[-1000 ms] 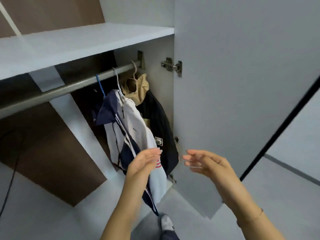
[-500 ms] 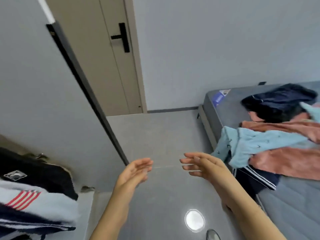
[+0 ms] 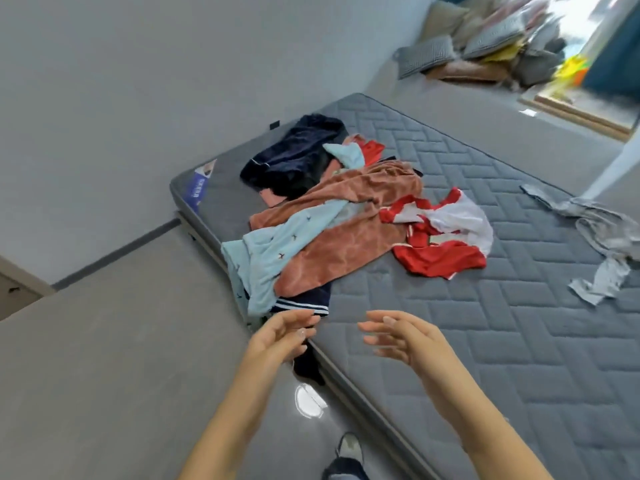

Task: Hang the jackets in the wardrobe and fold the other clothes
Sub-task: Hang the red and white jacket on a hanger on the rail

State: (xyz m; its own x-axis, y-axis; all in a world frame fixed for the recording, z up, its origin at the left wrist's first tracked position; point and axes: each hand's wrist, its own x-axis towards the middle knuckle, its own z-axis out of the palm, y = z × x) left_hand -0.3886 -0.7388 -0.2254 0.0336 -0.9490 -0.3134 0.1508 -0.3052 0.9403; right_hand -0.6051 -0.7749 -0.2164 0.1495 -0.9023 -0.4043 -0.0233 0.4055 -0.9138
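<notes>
While both of my hands are hanging in front of me with nothing in them, I am facing the pile of clothes [image 3: 332, 216] lying on the grey mattress [image 3: 485, 341]. My left hand [image 3: 280, 336] is sitting at about 6 o'clock, fingers loosely spread and relaxed; my right hand [image 3: 401, 336] is beside it, just as slack, palms turned toward each other.

From my hands, the heap is lying toward 12 o'clock. A rust-coloured garment [image 3: 346, 237] is draping over a pale blue one with small prints [image 3: 277, 251], and a navy piece with white stripes [image 3: 304, 303] is slipping off the mattress edge toward the floor, nearest my left fingers. At 1 o'clock a red and white top [image 3: 440, 237] is lying apart from the heap, and at 3 o'clock a grey item [image 3: 602, 244] is sprawling on its own.

I am judging the tangle to be the risk. If I am pulling one layer, I am likely dragging the overlapping ones with it and tipping the hanging navy piece onto the floor. I am also unable to tell yet which are jackets, so a wrong pick is possible.
</notes>
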